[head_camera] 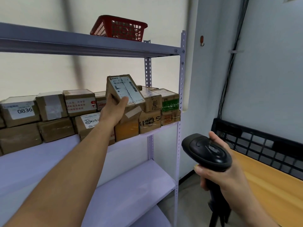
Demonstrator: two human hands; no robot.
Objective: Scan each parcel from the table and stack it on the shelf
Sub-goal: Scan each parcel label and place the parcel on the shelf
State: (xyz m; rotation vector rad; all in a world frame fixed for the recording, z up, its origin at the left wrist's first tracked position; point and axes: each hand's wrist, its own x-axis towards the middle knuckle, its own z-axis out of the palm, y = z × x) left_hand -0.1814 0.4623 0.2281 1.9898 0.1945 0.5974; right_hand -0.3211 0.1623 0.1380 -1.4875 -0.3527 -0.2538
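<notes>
My left hand (114,110) grips a small cardboard parcel (124,90) with a white shipping label, tilted, above the right part of the stacked parcels on the middle shelf (165,128). The parcel's lower end touches or hovers just over a taped box beneath it. My right hand (218,167) holds a black barcode scanner (206,151) by its handle, lower right, away from the shelf. The scanner's head points left and up.
Cardboard boxes (52,115) stand two layers high along the middle shelf. A red basket (119,27) sits on the top shelf. A lower white shelf (134,182) is below. A black crate (255,141) and a yellow table surface (270,190) are at right.
</notes>
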